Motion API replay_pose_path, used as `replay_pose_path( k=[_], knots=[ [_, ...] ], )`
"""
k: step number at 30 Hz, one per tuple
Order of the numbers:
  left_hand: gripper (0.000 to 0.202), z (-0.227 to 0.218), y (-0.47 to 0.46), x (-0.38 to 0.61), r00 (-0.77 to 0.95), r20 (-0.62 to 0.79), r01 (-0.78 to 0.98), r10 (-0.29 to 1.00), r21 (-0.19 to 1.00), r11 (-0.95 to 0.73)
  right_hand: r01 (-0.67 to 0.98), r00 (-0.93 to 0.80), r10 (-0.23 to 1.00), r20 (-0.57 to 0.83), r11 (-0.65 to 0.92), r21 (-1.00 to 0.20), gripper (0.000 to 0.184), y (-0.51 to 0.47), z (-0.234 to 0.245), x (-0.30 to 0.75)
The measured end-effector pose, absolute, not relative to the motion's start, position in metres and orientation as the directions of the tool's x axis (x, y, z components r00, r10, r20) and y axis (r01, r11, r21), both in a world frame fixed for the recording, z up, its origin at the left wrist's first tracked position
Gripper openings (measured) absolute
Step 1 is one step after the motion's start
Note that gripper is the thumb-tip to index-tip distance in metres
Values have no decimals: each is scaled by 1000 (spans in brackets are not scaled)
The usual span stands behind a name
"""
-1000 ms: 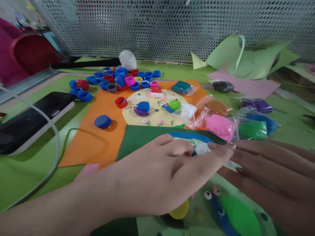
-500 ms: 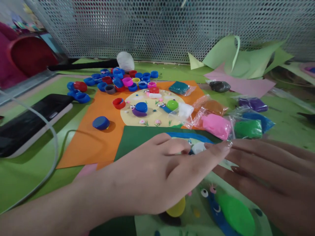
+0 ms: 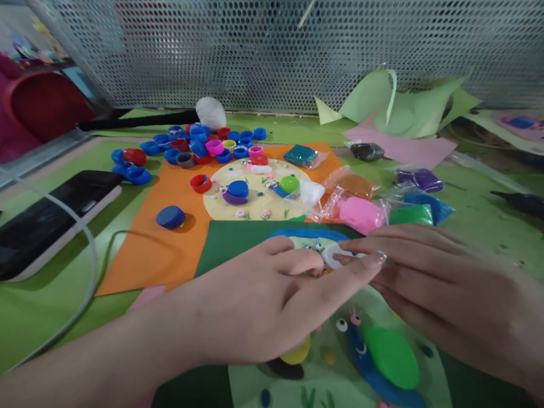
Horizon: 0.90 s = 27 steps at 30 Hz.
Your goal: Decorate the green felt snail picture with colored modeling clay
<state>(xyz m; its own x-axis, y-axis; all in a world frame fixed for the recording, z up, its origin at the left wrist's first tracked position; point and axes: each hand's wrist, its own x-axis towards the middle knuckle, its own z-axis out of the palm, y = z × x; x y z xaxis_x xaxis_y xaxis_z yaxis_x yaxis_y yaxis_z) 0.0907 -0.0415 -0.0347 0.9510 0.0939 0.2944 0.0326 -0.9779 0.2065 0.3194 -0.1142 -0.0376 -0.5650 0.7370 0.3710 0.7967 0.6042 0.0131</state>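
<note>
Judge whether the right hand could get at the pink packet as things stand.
Probably yes: the pink packet lies just beyond the right hand, and nothing visible blocks the way between them. Its fingertips are at the white round piece, so they would need to leave that first.
</note>
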Motion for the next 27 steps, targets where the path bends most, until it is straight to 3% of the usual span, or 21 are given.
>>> replay_pose_path(
  k=[6,12,27],
  knots=[
    [54,-32,-40,90,945,298,31,134,328,-944,762,-582,715,387,646,-49,20,-109,-41,315],
    [58,-23,-38,83,854,344,210,392,461,-862,799,-533,797,283,585,-141,38,-101,-49,305],
    [53,-20,-42,80,851,342,257,399,392,-883,819,-528,819,227,561,-118,41,-93,-50,296]
  ],
)
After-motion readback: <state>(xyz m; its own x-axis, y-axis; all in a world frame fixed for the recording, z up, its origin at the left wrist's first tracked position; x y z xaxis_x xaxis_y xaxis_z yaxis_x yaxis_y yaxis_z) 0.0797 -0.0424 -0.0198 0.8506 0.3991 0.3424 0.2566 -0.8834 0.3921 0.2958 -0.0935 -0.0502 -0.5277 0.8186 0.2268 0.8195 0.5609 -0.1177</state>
